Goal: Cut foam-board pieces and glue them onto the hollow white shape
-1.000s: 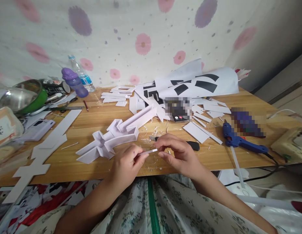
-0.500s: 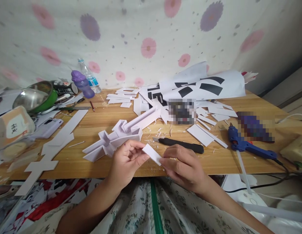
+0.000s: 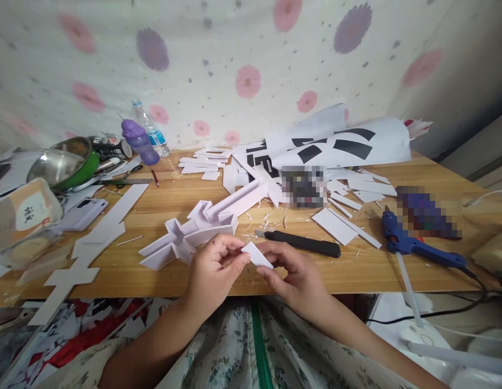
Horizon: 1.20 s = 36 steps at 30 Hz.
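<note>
A small white foam-board strip [image 3: 258,255] is held above the front of the table. My left hand [image 3: 218,270] pinches its left end between thumb and fingers. At the other end, the fingers of my right hand [image 3: 293,270] curl round the strip's far side, with the thumb near its lower corner. Just beyond my left hand lies a white walled foam-board shape [image 3: 206,224], built from a flat base with upright sides. A black utility knife [image 3: 301,243] rests beyond my right hand, its blade pointing left.
A blue glue gun [image 3: 423,251] with a glue stick lies at the right. White offcuts [image 3: 335,226] and shavings are scattered mid-table. A flat white cutout [image 3: 99,232] lies left, near a green bowl [image 3: 82,170]. A purple bottle [image 3: 140,145] and printed paper [image 3: 340,140] stand behind.
The strip has turned and now looks shorter and wider. My right hand has shifted its grip, its fingers now behind the strip and the thumb lower and apart.
</note>
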Available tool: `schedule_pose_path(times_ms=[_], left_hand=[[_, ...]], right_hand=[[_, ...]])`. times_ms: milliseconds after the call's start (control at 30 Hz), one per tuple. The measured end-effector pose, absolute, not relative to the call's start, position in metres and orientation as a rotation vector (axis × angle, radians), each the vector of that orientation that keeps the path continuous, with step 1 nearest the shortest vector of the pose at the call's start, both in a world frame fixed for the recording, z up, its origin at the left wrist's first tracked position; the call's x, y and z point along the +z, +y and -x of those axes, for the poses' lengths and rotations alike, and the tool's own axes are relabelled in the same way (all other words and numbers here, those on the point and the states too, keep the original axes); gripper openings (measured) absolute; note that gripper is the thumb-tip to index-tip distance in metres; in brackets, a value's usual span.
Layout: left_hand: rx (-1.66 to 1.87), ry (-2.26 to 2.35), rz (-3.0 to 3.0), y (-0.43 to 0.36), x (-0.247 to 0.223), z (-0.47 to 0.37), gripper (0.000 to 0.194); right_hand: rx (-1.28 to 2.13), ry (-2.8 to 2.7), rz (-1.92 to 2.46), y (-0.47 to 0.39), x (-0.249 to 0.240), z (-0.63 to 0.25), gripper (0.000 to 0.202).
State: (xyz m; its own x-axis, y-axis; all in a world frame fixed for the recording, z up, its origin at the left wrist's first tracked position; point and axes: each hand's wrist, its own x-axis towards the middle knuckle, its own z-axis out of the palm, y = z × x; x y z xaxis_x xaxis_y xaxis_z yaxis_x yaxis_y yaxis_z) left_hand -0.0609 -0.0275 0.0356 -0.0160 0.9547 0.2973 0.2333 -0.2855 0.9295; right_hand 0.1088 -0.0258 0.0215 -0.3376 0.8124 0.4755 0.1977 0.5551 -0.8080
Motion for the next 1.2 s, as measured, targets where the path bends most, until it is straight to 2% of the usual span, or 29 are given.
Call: schedule_pose_path(times_ms=[133, 233, 667, 1200], left_hand=[[1.298, 1.31, -1.569, -0.024, 0.034, 0.06, 0.004], [1.243, 1.372, -1.721, -0.022, 0.029, 0.062, 0.005], [1.206, 1.464, -2.102, -0.018, 0.026, 0.062, 0.012], [1.114, 1.514, -2.007, -0.021, 0.027, 0.062, 0.017]], right_hand=[[0.527, -1.928, 0.897, -0.025, 0.019, -0.107, 0.027], [0.445, -2.009, 0.918, -0.025, 0.017, -0.108, 0.027], [0.649, -2.065, 0.997, -0.026, 0.014, -0.11, 0.027], [0.73, -1.957, 0.997, -0.026, 0.016, -0.108, 0.025]])
